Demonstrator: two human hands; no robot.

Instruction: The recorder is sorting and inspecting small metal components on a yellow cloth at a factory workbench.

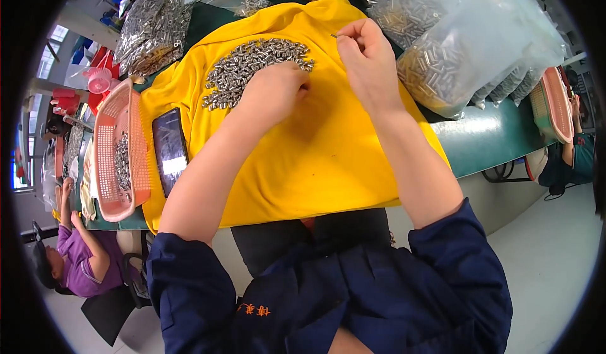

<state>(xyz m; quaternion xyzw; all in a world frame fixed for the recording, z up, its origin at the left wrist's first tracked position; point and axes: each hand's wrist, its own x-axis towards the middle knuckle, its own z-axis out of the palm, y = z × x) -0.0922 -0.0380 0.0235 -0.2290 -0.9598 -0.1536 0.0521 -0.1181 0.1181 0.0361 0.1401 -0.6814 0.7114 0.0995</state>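
Plainly — hands near metal parts; orange jacket lettering

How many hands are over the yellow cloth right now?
2. The left hand is at the lower right of the metal-piece pile; the right hand is near the upper right edge of the yellow cloth. Neither is hidden, though some fingertips are.

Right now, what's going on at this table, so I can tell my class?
A person works over a yellow cloth bearing a pile of small metal pieces. The right hand pinches a slim dark piece; the left hand is at the pile's near side, its grip hidden. A phone and pink basket lie left, filled bags right.
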